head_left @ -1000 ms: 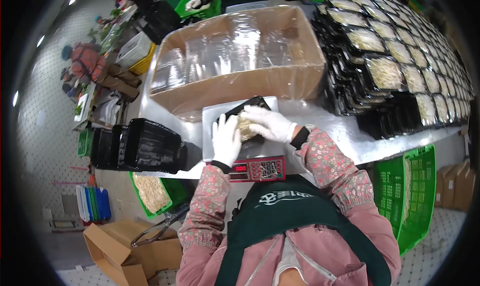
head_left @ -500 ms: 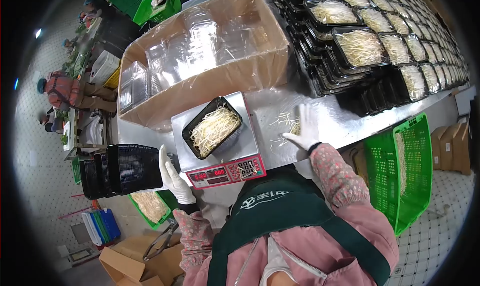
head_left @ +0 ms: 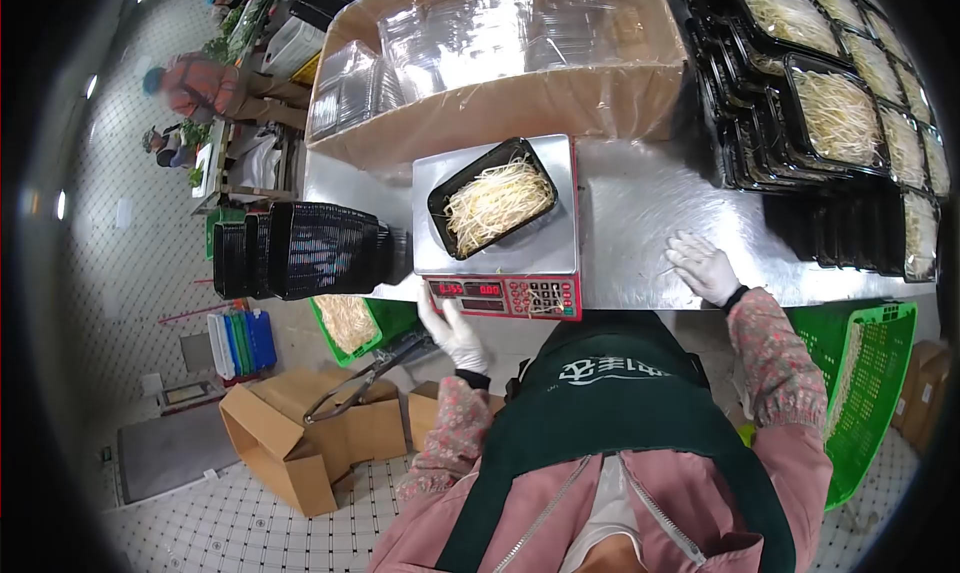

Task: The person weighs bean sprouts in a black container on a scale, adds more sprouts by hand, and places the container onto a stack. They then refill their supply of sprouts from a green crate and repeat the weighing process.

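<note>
A black plastic tray of pale bean sprouts rests tilted at an angle on the steel plate of the weighing scale. Red digits glow on the scale's display. My left hand, in a white glove, is by the scale's front left corner with its fingers apart and nothing in them. On the steel table right of the scale, my gloved right hand has its fingers curled down over loose sprouts. A thin strand shows beside the fingertips; the rest is hidden beneath the hand.
Nested empty black trays lie left of the scale. Behind it stands a carton of clear plastic lids. Filled sprout trays are stacked at right. Green crates and an open cardboard box stand below. A person is far left.
The view has shifted. My right hand has swept the loose sprouts rightward and toward the table's front edge, and its fingers have curled. My left hand has come down to the scale's front corner.
</note>
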Motion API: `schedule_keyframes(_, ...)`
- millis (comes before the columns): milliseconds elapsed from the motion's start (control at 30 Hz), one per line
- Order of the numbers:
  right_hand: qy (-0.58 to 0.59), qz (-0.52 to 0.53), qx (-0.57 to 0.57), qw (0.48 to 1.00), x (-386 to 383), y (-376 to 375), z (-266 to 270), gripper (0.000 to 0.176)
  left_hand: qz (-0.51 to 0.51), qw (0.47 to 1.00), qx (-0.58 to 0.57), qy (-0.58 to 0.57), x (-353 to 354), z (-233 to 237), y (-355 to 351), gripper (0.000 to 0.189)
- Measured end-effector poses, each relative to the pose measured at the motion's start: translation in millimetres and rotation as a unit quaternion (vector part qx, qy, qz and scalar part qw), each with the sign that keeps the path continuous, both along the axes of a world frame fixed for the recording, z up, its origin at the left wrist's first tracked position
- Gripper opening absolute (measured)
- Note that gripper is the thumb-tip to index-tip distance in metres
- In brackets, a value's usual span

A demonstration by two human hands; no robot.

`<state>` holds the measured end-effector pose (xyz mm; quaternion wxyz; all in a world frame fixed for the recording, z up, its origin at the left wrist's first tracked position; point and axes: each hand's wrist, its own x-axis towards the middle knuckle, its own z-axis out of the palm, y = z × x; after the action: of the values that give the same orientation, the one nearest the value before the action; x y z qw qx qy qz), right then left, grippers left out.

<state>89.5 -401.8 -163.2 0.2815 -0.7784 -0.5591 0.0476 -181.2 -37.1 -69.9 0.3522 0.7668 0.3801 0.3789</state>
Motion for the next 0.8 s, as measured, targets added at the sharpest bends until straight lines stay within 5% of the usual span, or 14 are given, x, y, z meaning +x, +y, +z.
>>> schedule_keyframes(100,0.011,-0.026,-0.028,0.999,4,-14,12,0.036,0.022,0.979,0.121,0.161,5,-63,-12,0.060)
schedule_keyframes(167,0.018,-0.024,-0.035,0.999,4,-15,12,0.035,-0.013,0.992,0.051,0.118,44,-54,-55,0.067)
schedule_keyframes(200,0.020,-0.028,-0.036,0.999,3,-15,13,0.035,-0.061,0.988,0.022,0.140,55,-41,-81,0.069)
schedule_keyframes(267,0.019,-0.026,-0.037,0.999,5,-13,13,0.035,-0.321,0.909,0.067,0.255,56,-10,-109,0.065)
schedule_keyframes(300,0.018,-0.025,-0.038,0.999,5,-14,11,0.036,-0.408,0.902,0.019,0.142,52,-11,-122,0.061)
schedule_keyframes(367,0.019,-0.021,-0.043,0.999,6,-15,9,0.037,-0.395,0.905,0.066,0.145,34,-6,-122,0.060)
schedule_keyframes(433,0.025,-0.022,-0.051,0.998,6,-15,12,0.039,-0.218,0.971,0.006,0.100,17,-35,-108,0.067)
schedule_keyframes(533,0.062,-0.038,-0.032,0.997,7,-14,24,0.044,-0.059,0.972,-0.051,0.221,6,-70,-110,0.080)
schedule_keyframes(567,0.072,-0.045,-0.017,0.996,9,-14,22,0.045,-0.119,0.976,-0.008,0.185,10,-76,-133,0.078)
schedule_keyframes(700,0.105,-0.102,0.040,0.988,8,-22,18,0.048,-0.460,0.859,-0.046,0.221,44,1,-167,0.076)
schedule_keyframes(733,0.115,-0.127,0.059,0.983,4,-24,22,0.048,-0.534,0.771,-0.322,0.132,59,30,-169,0.077)
schedule_keyframes(767,0.124,-0.154,0.078,0.977,2,-29,24,0.048,-0.557,0.650,-0.504,0.117,52,10,-167,0.077)
schedule_keyframes(800,0.112,-0.173,0.088,0.974,2,-36,23,0.047,-0.579,0.708,-0.386,0.120,57,2,-168,0.077)
